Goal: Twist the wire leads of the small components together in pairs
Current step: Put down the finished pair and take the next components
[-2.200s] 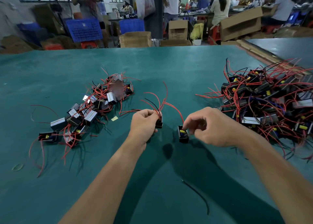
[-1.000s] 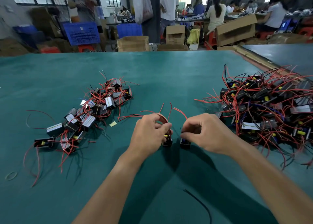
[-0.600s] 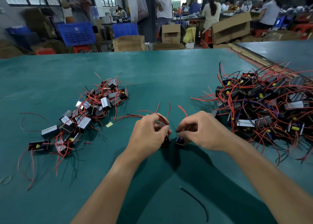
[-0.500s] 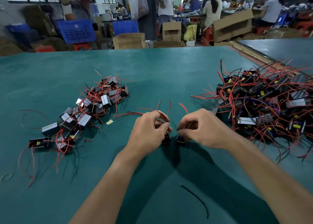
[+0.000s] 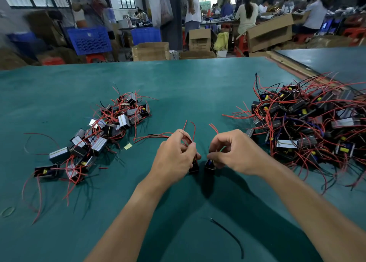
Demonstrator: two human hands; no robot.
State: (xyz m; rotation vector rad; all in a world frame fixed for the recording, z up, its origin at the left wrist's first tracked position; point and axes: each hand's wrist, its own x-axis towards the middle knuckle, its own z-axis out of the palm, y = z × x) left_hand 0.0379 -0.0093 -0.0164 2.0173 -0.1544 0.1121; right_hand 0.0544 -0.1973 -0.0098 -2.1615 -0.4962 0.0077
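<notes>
Wire leads (image 5: 193,130): thin red strands rise from between the two hands; one bunch runs through the left fingers, and two more tips show behind the right knuckles.
Components: two small black blocks, the left component (image 5: 194,167) and the right component (image 5: 210,165), sit just beside each other on the worktop (image 5: 178,87). They lie about midway between its left and right edges, nearer the near edge.
Left hand (image 5: 174,156): fingers curled, pinching its bunch of red leads directly above the left component.
Right hand (image 5: 235,152): thumb and forefinger pinch a fine lead just above the right component; the other fingers are curled.
Change: two seconds ago the hands were apart, each with its own block. Since then they have closed in until the fingertips almost meet and the blocks stand side by side.
Meaning: this pair looks lined up and the leads gathered, so the twist itself seems about to start or barely begun; no twisted join is visible.
Left pile (image 5: 111,127): blocks with red leads, towards the left edge.
Right pile (image 5: 307,123): a larger tangle by the right edge.
Black wire (image 5: 227,234): a loose strand lying alone near the near edge.
</notes>
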